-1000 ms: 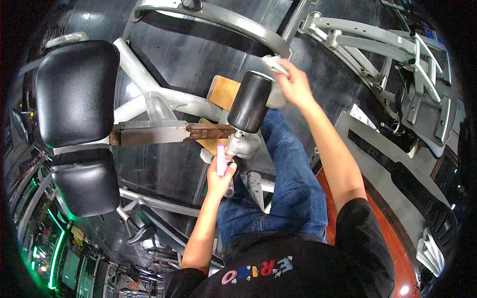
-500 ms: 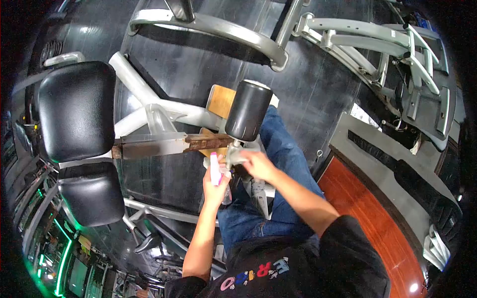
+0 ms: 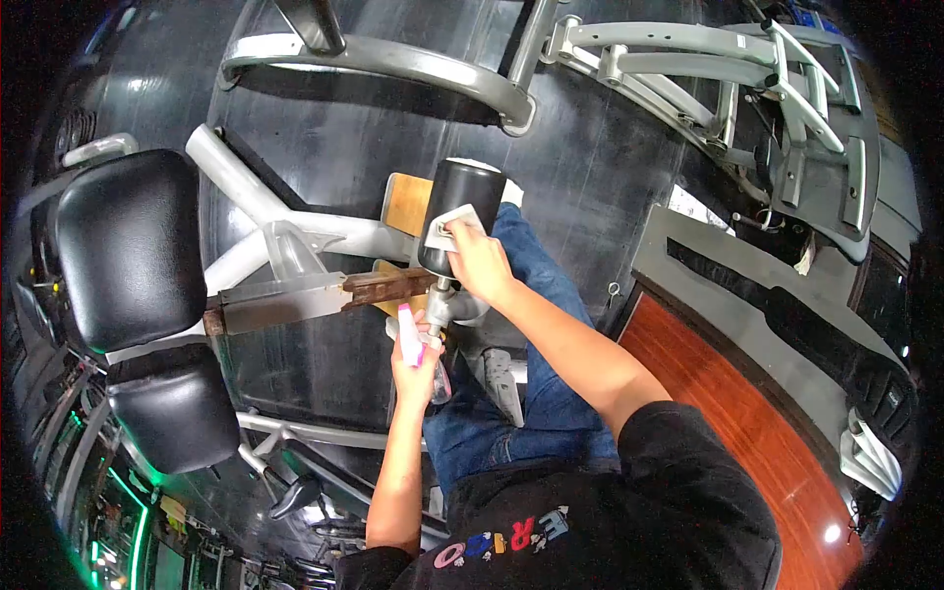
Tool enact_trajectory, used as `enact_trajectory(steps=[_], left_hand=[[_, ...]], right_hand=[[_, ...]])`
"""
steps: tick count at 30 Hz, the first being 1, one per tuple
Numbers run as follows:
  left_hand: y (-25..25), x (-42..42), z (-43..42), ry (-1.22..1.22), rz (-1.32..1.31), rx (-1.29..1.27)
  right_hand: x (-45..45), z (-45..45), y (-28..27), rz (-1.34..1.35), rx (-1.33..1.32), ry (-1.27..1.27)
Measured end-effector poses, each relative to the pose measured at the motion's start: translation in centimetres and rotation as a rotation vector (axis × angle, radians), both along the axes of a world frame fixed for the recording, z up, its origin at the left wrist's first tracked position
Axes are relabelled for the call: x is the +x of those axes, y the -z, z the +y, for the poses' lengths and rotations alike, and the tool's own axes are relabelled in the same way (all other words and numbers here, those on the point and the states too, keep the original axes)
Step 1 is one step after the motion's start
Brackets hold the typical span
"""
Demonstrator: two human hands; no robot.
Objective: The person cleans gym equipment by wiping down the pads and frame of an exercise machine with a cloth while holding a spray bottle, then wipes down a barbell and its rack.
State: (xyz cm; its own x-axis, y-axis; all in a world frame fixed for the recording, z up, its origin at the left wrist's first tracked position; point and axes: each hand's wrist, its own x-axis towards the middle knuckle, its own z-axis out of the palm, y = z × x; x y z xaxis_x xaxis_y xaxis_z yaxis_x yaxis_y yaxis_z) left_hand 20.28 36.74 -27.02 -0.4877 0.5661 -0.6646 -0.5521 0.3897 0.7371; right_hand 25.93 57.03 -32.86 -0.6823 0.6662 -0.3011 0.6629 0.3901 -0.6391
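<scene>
My right hand (image 3: 482, 264) presses a folded whitish cloth (image 3: 445, 228) against the side of a black padded roller (image 3: 468, 185). My left hand (image 3: 411, 372) is wrapped round a spray bottle (image 3: 407, 329) with a white and pink trigger head; its clear body shows partly below the fingers. The bottle is just below the roller's metal joint (image 3: 442, 297). From that joint a worn, brownish metal beam (image 3: 383, 286) runs left to the machine's seat pads. My legs in blue jeans are under my arms.
Two black pads (image 3: 128, 246) stand at the left. A pale frame tube (image 3: 246, 177) lies along the dark floor. A curved grey frame (image 3: 413, 67) crosses the top, another machine (image 3: 688, 69) stands top right, and a grey-topped wooden platform (image 3: 708, 393) flanks my right side.
My right hand with the cloth has moved up from the metal joint onto the roller. The left hand keeps the spray bottle in nearly the same place. The whole view has shifted slightly.
</scene>
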Motion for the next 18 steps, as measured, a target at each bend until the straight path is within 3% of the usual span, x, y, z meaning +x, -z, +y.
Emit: enact_trajectory(steps=[7,10,14,16,18], left_hand=[[0.4,-0.9,-0.2,0.004,0.049,-0.037],[0.0,-1.2,-0.4,0.048,0.113,-0.052],[-1.1,-1.2,-0.8,-0.044,0.005,-0.035],[-0.2,-0.7,-1.4,-0.038,0.024,-0.041],[-0.1,-0.7,-1.9,-0.032,0.044,-0.056]], right_hand=[[-6.3,-0.3,1.5,0.069,0.002,-0.211],[-8.9,-0.3,2.5,-0.117,-0.114,-0.315],[-6.9,-0.1,2.0,-0.016,-0.182,-0.287],[-4.5,0.3,0.2,0.185,-0.255,-0.315],[-1.7,2.2,-1.7,0.068,-0.495,-0.364]])
